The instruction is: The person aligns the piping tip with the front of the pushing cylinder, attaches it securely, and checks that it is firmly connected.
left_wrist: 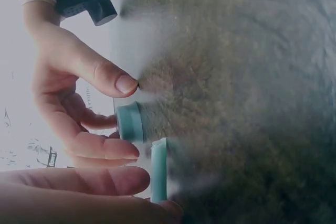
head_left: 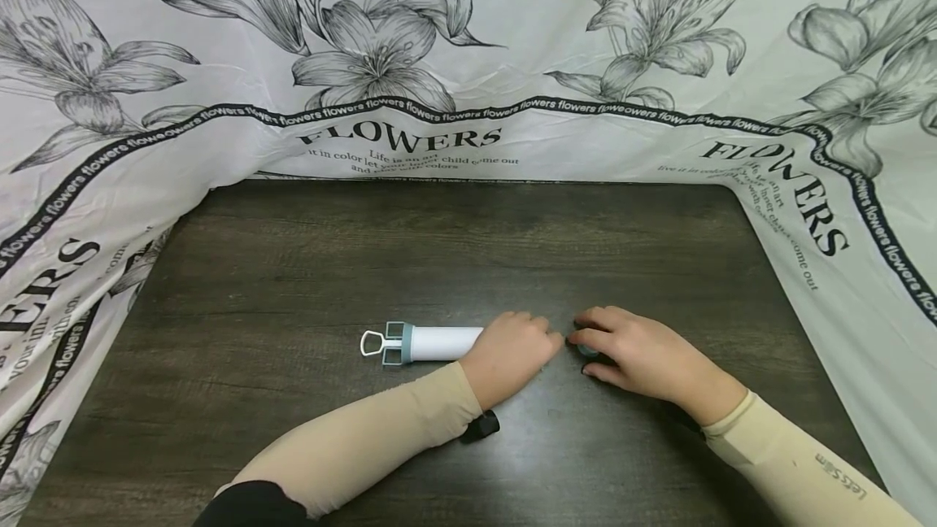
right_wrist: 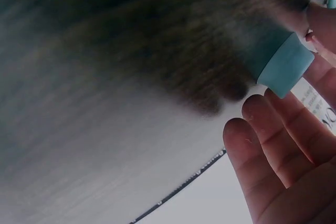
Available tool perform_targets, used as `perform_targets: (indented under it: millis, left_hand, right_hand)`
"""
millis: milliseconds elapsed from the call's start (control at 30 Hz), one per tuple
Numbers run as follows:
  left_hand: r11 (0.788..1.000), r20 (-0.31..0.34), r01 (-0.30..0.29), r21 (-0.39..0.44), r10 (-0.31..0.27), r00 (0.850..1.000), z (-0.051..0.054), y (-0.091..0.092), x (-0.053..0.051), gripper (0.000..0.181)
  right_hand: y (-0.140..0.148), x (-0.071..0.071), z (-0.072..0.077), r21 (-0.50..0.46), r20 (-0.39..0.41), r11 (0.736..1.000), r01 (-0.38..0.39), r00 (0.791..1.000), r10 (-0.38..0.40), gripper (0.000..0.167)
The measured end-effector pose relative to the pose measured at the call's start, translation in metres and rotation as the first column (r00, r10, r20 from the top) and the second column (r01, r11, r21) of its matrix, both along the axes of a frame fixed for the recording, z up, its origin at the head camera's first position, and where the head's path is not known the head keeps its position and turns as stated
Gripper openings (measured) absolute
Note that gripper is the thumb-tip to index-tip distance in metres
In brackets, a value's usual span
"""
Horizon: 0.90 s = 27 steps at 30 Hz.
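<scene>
White tube [head_left: 445,344]: crosswise, low at the dark bench [head_left: 468,259], its R end hidden under the hand; lying on it or just lifted, can't tell.
L hand [head_left: 512,352]: here it is, curled over that end, gripping it by the look of things.
Teal ring [left_wrist: 159,169]: right by the L fingers, thin-edged; prob. the tube's front rim.
Teal cap [left_wrist: 131,121]: small, close to the bench, in among the R fingers, just apart from the ring.
R hand [head_left: 640,352]: fingers bent loosely about the cap, at least one touching, thumb clear of it; firm grip or mere touch, can't tell.
Tube handling: looks like plastic, so prob. light, stiff, smooth, maybe a bit slippery; a round barrel might roll. Best hold: round the barrel near the front.
Pull handle [head_left: 372,343]: white loop at the L end, poss. sliding, so a poor spot to lift by.
Cap handling: prob. v. light, stiff, easily knocked; best pinched across its sides, thumb opp. index.
</scene>
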<state>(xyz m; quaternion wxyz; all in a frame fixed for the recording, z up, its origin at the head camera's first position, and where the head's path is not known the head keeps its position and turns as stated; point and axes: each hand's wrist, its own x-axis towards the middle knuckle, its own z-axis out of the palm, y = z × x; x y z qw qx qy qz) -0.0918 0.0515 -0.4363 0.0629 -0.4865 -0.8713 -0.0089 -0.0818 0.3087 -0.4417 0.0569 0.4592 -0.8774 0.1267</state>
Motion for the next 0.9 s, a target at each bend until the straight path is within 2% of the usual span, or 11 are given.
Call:
perform_targets:
  millis: [200,333,533,733,900]
  left_hand:
    - [1.000,0.069,0.002,0.015,-0.003,0.998,0.001,0.001,-0.001,0.011]
    - [1.000,0.090,0.012,0.016,-0.014,0.996,0.003,0.000,0.000,0.010]
    - [1.000,0.061,-0.010,0.014,0.009,0.998,0.005,-0.006,0.001,0.013]
    - [0.992,0.048,0.018,0.128,-0.024,0.999,0.006,-0.011,-0.001,0.016]
    - [0.967,0.034,0.056,0.247,-0.066,0.997,0.008,-0.015,-0.004,0.022]
  right_hand:
    - [0.004,0.003,0.001,-0.005,0.016,1.000,0.011,1.000,-0.011,0.041]
    - [0.003,0.003,-0.001,-0.020,0.017,1.000,0.000,1.000,0.000,0.040]
    - [-0.004,-0.002,-0.003,-0.034,0.001,0.999,-0.021,1.000,0.021,0.038]
    - [-0.003,-0.003,0.000,-0.093,0.021,0.996,-0.006,1.000,0.008,0.037]
    - [-0.003,-0.003,0.002,-0.162,0.040,0.986,0.039,0.999,-0.033,0.035]
